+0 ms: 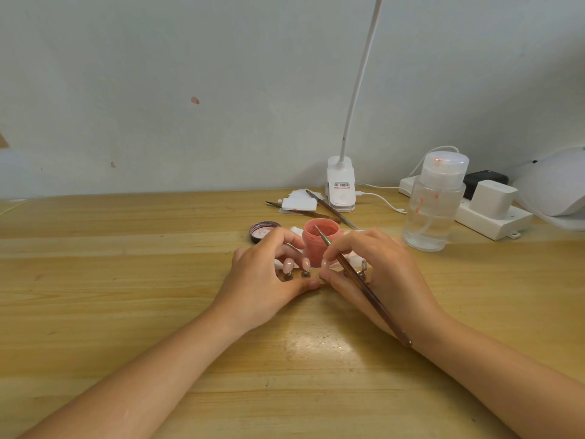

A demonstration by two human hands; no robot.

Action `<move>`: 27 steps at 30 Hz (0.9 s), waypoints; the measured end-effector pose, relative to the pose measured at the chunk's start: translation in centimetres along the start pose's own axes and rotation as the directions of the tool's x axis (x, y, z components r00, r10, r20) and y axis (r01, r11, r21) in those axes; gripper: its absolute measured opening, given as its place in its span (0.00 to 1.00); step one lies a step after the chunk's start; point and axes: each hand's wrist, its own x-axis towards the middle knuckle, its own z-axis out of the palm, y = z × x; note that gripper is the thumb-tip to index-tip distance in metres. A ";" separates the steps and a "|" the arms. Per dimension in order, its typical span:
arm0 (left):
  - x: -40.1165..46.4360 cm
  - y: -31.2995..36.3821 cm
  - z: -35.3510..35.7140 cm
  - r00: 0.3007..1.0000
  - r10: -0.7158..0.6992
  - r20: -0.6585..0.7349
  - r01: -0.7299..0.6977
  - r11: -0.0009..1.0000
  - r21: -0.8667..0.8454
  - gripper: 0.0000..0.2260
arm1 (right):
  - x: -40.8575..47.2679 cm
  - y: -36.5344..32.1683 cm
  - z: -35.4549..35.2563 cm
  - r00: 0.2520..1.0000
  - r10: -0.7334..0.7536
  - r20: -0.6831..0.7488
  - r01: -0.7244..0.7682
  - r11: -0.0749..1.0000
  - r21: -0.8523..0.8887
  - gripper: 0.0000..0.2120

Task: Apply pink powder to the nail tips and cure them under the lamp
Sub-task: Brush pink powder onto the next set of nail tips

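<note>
Nail tips (296, 266) sit mid-bench in a row running left-right between both hands, jar of pink powder (319, 240) just behind. Right hand (376, 274) pinches the brush (364, 288) (bristles toward jar); left hand (262, 280) curls round the row's left end.

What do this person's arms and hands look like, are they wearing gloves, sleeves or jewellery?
No gloves, sleeves or jewellery show: both forearms are bare right to the frame's edge. The left hand and right hand are bare too, with no visible rings, watch or bracelets.
</note>
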 end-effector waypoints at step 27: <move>0.0 0.4 0.0 1.000 -0.003 -0.015 0.003 0.999 0.038 0.18 | 0.1 1.0 -1.4 0.997 -0.077 0.002 0.077 0.996 -0.043 0.08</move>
